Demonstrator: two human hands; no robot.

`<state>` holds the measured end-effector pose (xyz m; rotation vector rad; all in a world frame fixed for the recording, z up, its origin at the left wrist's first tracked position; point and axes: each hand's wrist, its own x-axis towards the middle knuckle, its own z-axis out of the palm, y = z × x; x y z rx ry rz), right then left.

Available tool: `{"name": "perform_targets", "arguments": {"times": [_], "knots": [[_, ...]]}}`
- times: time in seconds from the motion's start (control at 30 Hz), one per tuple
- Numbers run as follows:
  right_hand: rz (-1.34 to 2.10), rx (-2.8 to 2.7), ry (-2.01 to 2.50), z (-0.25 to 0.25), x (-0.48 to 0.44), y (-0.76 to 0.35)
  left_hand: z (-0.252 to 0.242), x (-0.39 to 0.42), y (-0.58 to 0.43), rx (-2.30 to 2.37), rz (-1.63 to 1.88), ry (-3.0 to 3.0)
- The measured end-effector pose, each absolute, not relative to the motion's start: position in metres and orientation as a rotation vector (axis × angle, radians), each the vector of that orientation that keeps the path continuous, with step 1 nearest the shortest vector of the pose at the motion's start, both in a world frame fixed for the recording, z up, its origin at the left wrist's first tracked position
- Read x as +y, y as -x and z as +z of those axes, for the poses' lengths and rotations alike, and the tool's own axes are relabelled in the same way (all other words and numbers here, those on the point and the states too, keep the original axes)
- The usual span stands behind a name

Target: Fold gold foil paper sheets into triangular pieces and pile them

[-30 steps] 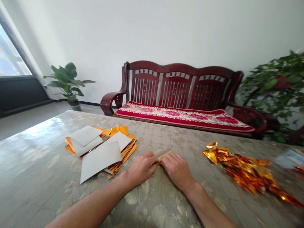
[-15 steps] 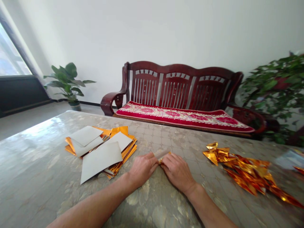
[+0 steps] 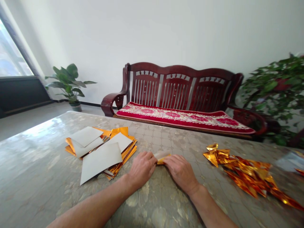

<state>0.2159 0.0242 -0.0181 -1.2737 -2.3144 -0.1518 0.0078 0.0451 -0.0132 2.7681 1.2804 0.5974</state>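
A small sheet of gold foil paper (image 3: 161, 157) with a pale back lies on the table between my hands, its near edge turned up so a gold strip shows. My left hand (image 3: 143, 166) is closed on the sheet's left end. At the other end, the fingers of my right hand (image 3: 179, 169) pinch the gold strip. Left of my hands lies a loose pile of gold foil sheets (image 3: 129, 154), several with the pale side up. Folded gold foil pieces (image 3: 247, 167) are heaped to the right.
The table (image 3: 95, 205) has a patterned, shiny cover. A clear plastic bag (image 3: 291, 160) lies at its right edge. Beyond stands a dark red wooden bench (image 3: 175, 85) with a red patterned cushion. Potted plants (image 3: 71, 83) flank the bench.
My right hand has shifted slightly right, away from my left hand. More of the gold strip shows between them. The pile and the heap stay where they were.
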Motion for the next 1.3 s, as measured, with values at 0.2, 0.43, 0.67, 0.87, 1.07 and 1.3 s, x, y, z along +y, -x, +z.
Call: {"name": "perform_targets", "arguments": {"times": [0.2, 0.43, 0.67, 0.87, 1.07, 1.3], "knots": [[-0.202, -2.341, 1.229, -0.020, 0.027, -0.211, -0.016, 0.045, -0.011, 1.062, 0.627, -2.858], [-0.204, -2.277, 1.402, -0.022, 0.024, -0.214, -0.024, 0.050, -0.011, 1.112, 0.649, -2.820], [-0.213, -2.291, 1.472, -0.028, 0.018, -0.223, -0.016, 0.043, -0.011, 1.136, 0.520, -2.897], [-0.246, -2.291, 1.529, -0.022, 0.016, -0.222, -0.018, 0.041, -0.014, 1.094, 0.467, -2.986], [-0.246, -2.337, 1.606, -0.025, 0.010, -0.221, -0.011, 0.030, -0.011, 1.084, 0.391, -3.023], [-0.235, -2.328, 1.671, -0.030, 0.007, -0.221, -0.006, 0.023, 0.005, 1.009, 0.399, -2.976]]}}
